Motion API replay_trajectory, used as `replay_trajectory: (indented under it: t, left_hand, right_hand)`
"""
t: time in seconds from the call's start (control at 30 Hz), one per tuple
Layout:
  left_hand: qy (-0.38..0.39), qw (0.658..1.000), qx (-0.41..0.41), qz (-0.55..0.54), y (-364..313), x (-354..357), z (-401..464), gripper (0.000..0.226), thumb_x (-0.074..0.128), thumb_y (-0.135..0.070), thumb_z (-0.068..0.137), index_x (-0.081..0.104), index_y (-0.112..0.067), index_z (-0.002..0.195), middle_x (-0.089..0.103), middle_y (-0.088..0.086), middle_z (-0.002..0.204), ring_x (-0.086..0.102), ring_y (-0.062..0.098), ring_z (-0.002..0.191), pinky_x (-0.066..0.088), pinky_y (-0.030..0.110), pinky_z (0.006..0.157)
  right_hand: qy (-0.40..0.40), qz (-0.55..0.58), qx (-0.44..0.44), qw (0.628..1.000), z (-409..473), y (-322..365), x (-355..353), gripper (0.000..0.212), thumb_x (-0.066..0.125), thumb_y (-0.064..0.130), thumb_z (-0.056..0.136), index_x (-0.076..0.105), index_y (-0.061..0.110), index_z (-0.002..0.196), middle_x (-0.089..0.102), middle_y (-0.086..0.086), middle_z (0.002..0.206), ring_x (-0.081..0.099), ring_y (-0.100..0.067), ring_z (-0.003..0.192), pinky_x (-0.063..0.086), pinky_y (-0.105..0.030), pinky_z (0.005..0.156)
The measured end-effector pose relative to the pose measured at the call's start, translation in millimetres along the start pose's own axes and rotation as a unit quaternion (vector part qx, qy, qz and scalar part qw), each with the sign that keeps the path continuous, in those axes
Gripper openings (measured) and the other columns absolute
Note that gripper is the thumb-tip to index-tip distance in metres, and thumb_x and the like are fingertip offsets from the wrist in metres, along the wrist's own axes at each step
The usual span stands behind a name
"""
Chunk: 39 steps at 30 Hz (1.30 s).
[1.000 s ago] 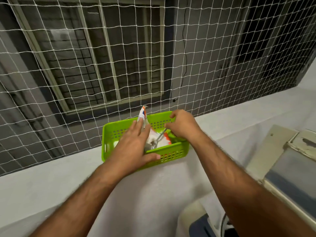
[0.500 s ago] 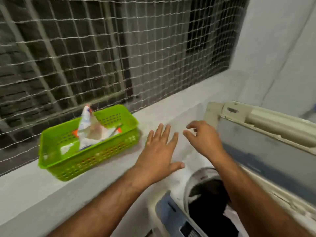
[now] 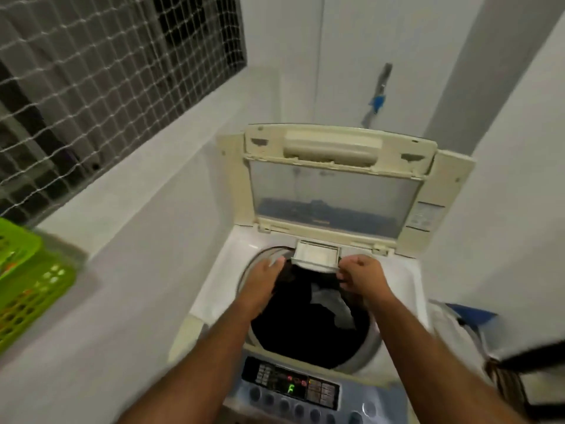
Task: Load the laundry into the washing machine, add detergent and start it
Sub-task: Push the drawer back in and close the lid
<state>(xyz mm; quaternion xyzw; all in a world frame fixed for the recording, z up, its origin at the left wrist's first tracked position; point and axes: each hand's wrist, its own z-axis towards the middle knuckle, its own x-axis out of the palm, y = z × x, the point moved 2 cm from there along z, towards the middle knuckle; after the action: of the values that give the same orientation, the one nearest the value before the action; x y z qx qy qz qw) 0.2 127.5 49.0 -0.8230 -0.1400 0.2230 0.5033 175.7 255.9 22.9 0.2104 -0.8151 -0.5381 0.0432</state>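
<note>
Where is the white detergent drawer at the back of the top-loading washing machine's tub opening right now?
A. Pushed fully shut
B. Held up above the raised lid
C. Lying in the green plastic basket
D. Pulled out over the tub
D: the white detergent drawer juts out over the dark tub opening, with the right hand at its front corner and the left hand beside it.

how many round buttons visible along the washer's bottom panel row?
6 on the control panel, though blurred: a row at the panel's lower edge from left to right. Forearms cover both ends, so more may be hidden.
</note>
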Motion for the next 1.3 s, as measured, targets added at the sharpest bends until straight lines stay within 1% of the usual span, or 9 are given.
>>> replay_trajectory:
  t: [0.1, 0.2, 0.3, 0.47, 0.6, 0.7, 0.77, 1.07, 1.3]
  left_hand:
    - [0.007, 0.969, -0.130, -0.208, 23, 9, 30, 0.050, 0.049, -0.046, 0.096, 0.044, -0.023, 0.140, 0.047, 0.007, 0.141, 0.048, 0.025, 0.125, 0.040, 0.035, 0.103]
    - [0.011, 0.935, -0.190, -0.300, 43, 15, 63, 0.068, 0.050, -0.050, 0.094, 0.030, -0.015, 0.149, 0.030, 0.014, 0.153, 0.041, 0.034, 0.134, 0.042, 0.040, 0.101]
    - [0.021, 0.904, -0.224, -0.362, 50, 25, 88, 0.073, 0.047, -0.051, 0.095, 0.025, -0.008, 0.150, 0.029, 0.020, 0.153, 0.040, 0.037, 0.134, 0.042, 0.043, 0.100]
    - [0.038, 0.887, -0.245, -0.388, 53, 42, 120, 0.072, 0.044, -0.048, 0.097, 0.023, -0.002, 0.149, 0.027, 0.023, 0.153, 0.038, 0.039, 0.135, 0.037, 0.046, 0.106]
    - [0.041, 0.883, -0.265, -0.384, 60, 49, 134, 0.065, 0.043, -0.044, 0.099, 0.025, -0.007, 0.149, 0.025, 0.022, 0.154, 0.036, 0.039, 0.137, 0.036, 0.047, 0.109]
    - [0.038, 0.878, -0.281, -0.386, 66, 55, 141, 0.060, 0.042, -0.040, 0.100, 0.026, -0.012, 0.150, 0.027, 0.019, 0.155, 0.036, 0.039, 0.137, 0.037, 0.049, 0.108]
    - [0.031, 0.876, -0.288, -0.387, 69, 60, 145, 0.056, 0.043, -0.037, 0.101, 0.028, -0.012, 0.149, 0.028, 0.017, 0.154, 0.036, 0.039, 0.137, 0.038, 0.050, 0.106]
    - [-0.002, 0.882, -0.274, -0.384, 75, 68, 152, 0.042, 0.047, -0.025, 0.101, 0.044, -0.006, 0.137, 0.051, 0.019, 0.137, 0.053, 0.035, 0.123, 0.050, 0.040, 0.087]
    - [-0.011, 0.883, -0.265, -0.387, 81, 69, 156, 0.039, 0.051, -0.022, 0.099, 0.048, -0.007, 0.135, 0.056, 0.015, 0.132, 0.058, 0.030, 0.112, 0.053, 0.039, 0.084]
  right_hand:
    - [-0.023, 0.107, 0.048, 0.993, 3, -19, -7, 0.022, 0.050, -0.003, 0.088, 0.053, 0.010, 0.071, 0.046, -0.012, 0.066, 0.049, -0.019, 0.058, 0.044, -0.024, 0.053]
    - [-0.055, 0.196, 0.082, 0.976, 16, -34, -1, 0.027, 0.045, -0.009, 0.087, 0.045, 0.011, 0.069, 0.034, -0.014, 0.064, 0.039, -0.018, 0.047, 0.036, -0.021, 0.042]
    - [-0.095, 0.219, 0.130, 0.962, 32, -47, 12, 0.024, 0.046, -0.007, 0.089, 0.050, 0.009, 0.072, 0.042, -0.015, 0.064, 0.046, -0.021, 0.051, 0.042, -0.022, 0.040]
    - [-0.117, 0.243, 0.164, 0.949, 58, -59, 43, 0.025, 0.045, -0.010, 0.087, 0.049, 0.009, 0.072, 0.043, -0.013, 0.067, 0.046, -0.020, 0.048, 0.041, -0.022, 0.039]
    - [-0.145, 0.256, 0.180, 0.939, 71, -68, 57, 0.004, 0.053, 0.003, 0.095, 0.054, 0.006, 0.095, 0.057, -0.013, 0.075, 0.058, -0.021, 0.061, 0.054, -0.026, 0.049]
    - [-0.157, 0.277, 0.202, 0.926, 79, -78, 60, 0.027, 0.059, 0.009, 0.094, 0.050, 0.011, 0.120, 0.063, -0.011, 0.091, 0.062, -0.020, 0.071, 0.059, -0.028, 0.056]
    - [-0.165, 0.294, 0.203, 0.919, 81, -80, 61, 0.035, 0.060, 0.008, 0.094, 0.048, 0.011, 0.126, 0.064, -0.010, 0.093, 0.063, -0.021, 0.074, 0.059, -0.030, 0.061]
    - [-0.192, 0.349, 0.183, 0.899, 90, -90, 66, 0.030, 0.060, 0.008, 0.094, 0.056, -0.004, 0.121, 0.066, -0.022, 0.111, 0.069, -0.031, 0.103, 0.060, -0.033, 0.077]
    - [-0.178, 0.405, 0.173, 0.880, 96, -98, 71, 0.037, 0.063, 0.010, 0.092, 0.052, 0.003, 0.127, 0.064, -0.014, 0.106, 0.067, -0.026, 0.095, 0.060, -0.035, 0.079]
